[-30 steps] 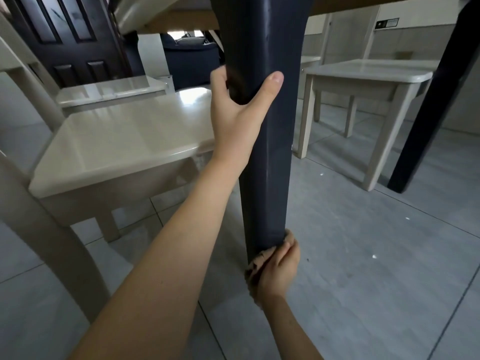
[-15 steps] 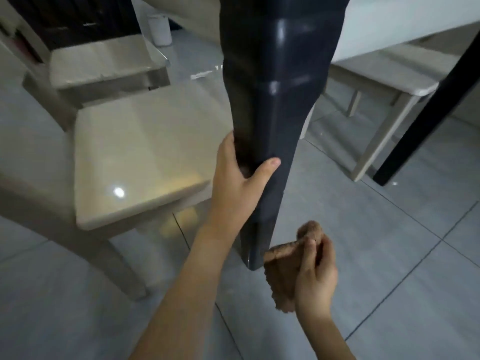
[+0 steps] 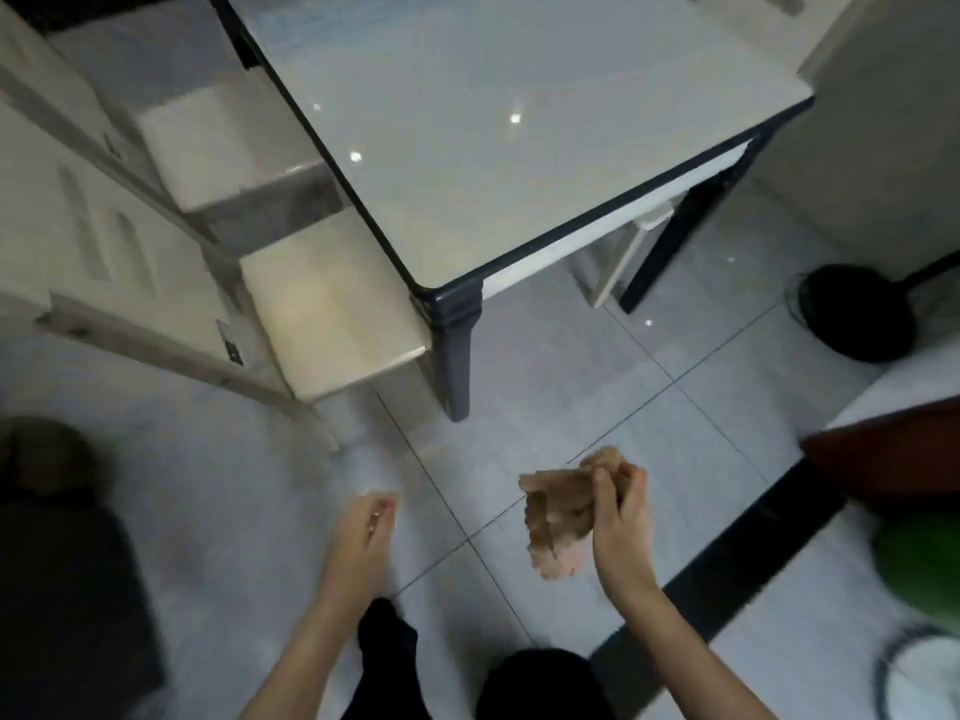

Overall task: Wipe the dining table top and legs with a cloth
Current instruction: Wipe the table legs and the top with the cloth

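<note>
Lower centre of frame: your right hand (image 3: 621, 517) grips the crumpled brown cloth (image 3: 556, 517) in curled fingers, in the air over the grey tiled floor (image 3: 675, 407). Your left hand (image 3: 363, 527), to its left, hangs loosely curled, holding nothing. Mid-frame, the dark blue-grey corner table leg (image 3: 453, 356) stands apart from both hands, with a cream wooden chair (image 3: 332, 309) tucked beside it. Above is the glossy pale tabletop with dark edging (image 3: 519, 163). The cloth is bunched, so probably best to refold it to a flat clean face, then wipe in long overlapping strokes, right into the edging and leg mouldings.
</note>
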Available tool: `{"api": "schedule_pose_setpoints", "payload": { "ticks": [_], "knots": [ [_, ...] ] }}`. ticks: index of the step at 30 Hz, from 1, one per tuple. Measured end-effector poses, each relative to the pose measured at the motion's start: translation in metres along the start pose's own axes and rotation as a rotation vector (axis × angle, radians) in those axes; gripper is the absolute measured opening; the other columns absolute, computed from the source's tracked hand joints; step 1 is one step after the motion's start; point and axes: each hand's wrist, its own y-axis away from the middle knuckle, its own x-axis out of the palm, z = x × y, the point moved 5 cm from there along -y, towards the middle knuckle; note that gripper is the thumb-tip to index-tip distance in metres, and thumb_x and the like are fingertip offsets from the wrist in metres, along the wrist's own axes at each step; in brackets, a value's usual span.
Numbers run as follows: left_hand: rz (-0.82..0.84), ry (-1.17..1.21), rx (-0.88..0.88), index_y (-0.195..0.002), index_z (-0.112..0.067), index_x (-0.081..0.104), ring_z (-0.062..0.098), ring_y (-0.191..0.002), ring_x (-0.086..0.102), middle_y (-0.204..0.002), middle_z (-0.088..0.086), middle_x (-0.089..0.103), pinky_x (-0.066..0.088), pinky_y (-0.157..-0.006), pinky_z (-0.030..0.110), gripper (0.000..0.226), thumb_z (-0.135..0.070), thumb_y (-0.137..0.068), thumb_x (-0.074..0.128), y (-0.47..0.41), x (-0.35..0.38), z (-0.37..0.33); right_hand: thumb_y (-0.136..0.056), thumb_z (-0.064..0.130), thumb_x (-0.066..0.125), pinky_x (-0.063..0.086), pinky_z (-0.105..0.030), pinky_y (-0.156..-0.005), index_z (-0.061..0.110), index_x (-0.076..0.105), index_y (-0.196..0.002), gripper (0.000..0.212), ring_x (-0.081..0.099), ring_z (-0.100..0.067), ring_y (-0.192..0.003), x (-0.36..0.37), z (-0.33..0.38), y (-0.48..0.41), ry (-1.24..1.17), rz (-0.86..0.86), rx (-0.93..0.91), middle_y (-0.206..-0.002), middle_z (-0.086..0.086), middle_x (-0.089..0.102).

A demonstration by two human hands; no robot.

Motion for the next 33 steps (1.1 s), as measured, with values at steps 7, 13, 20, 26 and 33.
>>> {"api": "schedule_pose_setpoints", "payload": {
  "ticks": [7, 13, 20, 26, 33],
  "knots": [
    [-0.058, -0.001, -0.117, -0.087, -0.027, 0.067, 0.016, -0.086, 0.069, -0.085, -0.001, 0.073, 0.051, -0.079, 0.035, 0.012, -0.024, -0.093, 0.057, 0.163, -0.096, -0.039, -0.094, 0.021, 0.06, 0.041, -0.011, -0.07, 0.016, 0.046, -0.11, 0.021, 0.056, -0.005, -0.093, -0.089, 0.102, 0.1, 0.076, 0.125, -0.114, -0.101, 0.003, 0.056],
    [-0.313, 0.23, -0.292, -0.089, -0.007, 0.068, 0.03, -0.073, 0.064, -0.078, 0.016, 0.071, 0.05, -0.071, 0.035, 0.016, -0.005, -0.095, 0.054, 0.212, -0.143, 0.026, -0.091, 0.004, 0.062, 0.04, -0.019, -0.066, 0.009, 0.048, -0.105, 0.021, 0.06, -0.027, -0.092, -0.095, 0.109, 0.132, 0.017, 0.146, -0.128, -0.092, 0.0, 0.06],
    [-0.53, 0.463, -0.477, -0.091, -0.009, 0.065, 0.03, -0.077, 0.062, -0.084, 0.016, 0.067, 0.048, -0.068, 0.033, 0.019, -0.008, -0.099, 0.047, 0.275, -0.173, 0.092, -0.094, -0.005, 0.05, 0.045, -0.024, -0.056, 0.008, 0.038, -0.097, 0.018, 0.068, -0.017, -0.069, -0.003, 0.121, 0.162, 0.166, 0.484, -0.216, -0.081, -0.009, 0.076],
    [-0.617, 0.618, -0.626, -0.087, -0.006, 0.063, 0.026, -0.069, 0.054, -0.075, 0.013, 0.061, 0.042, -0.062, 0.029, 0.018, -0.003, -0.096, 0.048, 0.295, -0.208, 0.147, -0.093, 0.002, 0.058, 0.046, -0.019, -0.066, 0.014, 0.046, -0.096, 0.017, 0.064, -0.027, -0.095, 0.118, 0.138, 0.172, 0.297, 0.586, -0.251, -0.091, -0.009, 0.059],
    [-0.733, 0.715, -0.761, -0.089, -0.003, 0.063, 0.025, -0.065, 0.054, -0.075, 0.016, 0.062, 0.04, -0.06, 0.027, 0.017, -0.003, -0.097, 0.048, 0.308, -0.254, 0.194, -0.094, 0.009, 0.06, 0.045, -0.027, -0.069, 0.01, 0.046, -0.102, 0.016, 0.058, -0.029, -0.091, 0.257, 0.18, 0.191, 0.383, 0.76, -0.301, -0.097, -0.014, 0.059]
  ]
}}
